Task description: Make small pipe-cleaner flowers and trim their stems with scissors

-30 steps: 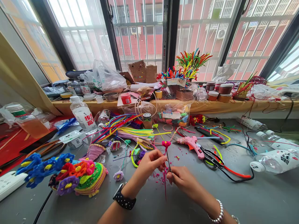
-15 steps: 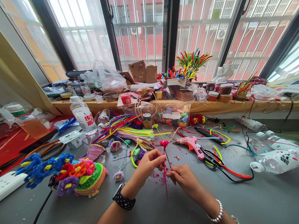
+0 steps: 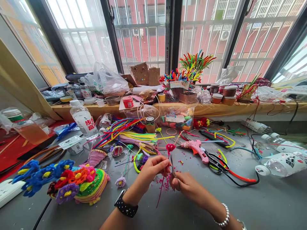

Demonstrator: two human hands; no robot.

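My left hand (image 3: 157, 168) pinches the thin stem of a dark pink fuzzy flower (image 3: 170, 147), made of pipe cleaner by its look. The bloom stands above my fingertips, and the stem's tail (image 3: 160, 195) hangs below them. In my right hand (image 3: 187, 183) is a small pair of scissors (image 3: 173, 168), with fingers closed round the handles. Its blades point up toward the underside of the bloom; whether they touch it I cannot tell. Pink fluff trimmings (image 3: 165, 184) lie scattered on the grey table (image 3: 196, 210) beneath and around my hands.
A pink glue gun (image 3: 195, 148) lies beyond my right hand, with black-handled pliers (image 3: 218, 164) beside it. Pipe cleaners (image 3: 139, 137) are heaped at the back. Finished fuzzy flowers (image 3: 68, 191) are at the left, plastic bottles (image 3: 283, 164) at the right.
The flower has turned in my left fingers, and its tail now swings to the left. The scissors have tipped more upright, with their blades nearer the bloom.
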